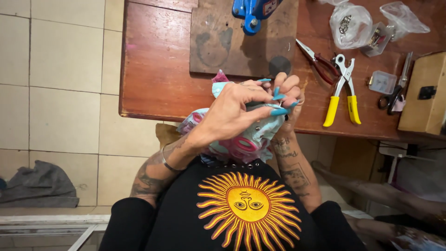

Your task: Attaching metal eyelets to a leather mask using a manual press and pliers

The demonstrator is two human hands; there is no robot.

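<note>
My left hand [232, 114] and my right hand [289, 90] both grip a bundle of light blue and pink patterned fabric [246, 142] at the front edge of a reddish wooden table [158, 69]. The fingers of both hands, with long blue nails, pinch together at the top of the fabric, around a small metal piece that I can barely make out. The cloth hangs down toward my lap over a black garment with a yellow sun print [248, 204].
Yellow-handled punch pliers [344, 90] and red-handled pliers [318, 60] lie right of my hands. Clear bags of metal parts [350, 25], a small clear box [383, 81], scissors [395, 95], a wooden box [425, 93], a blue press [253, 11] on a board. Tiled floor at left.
</note>
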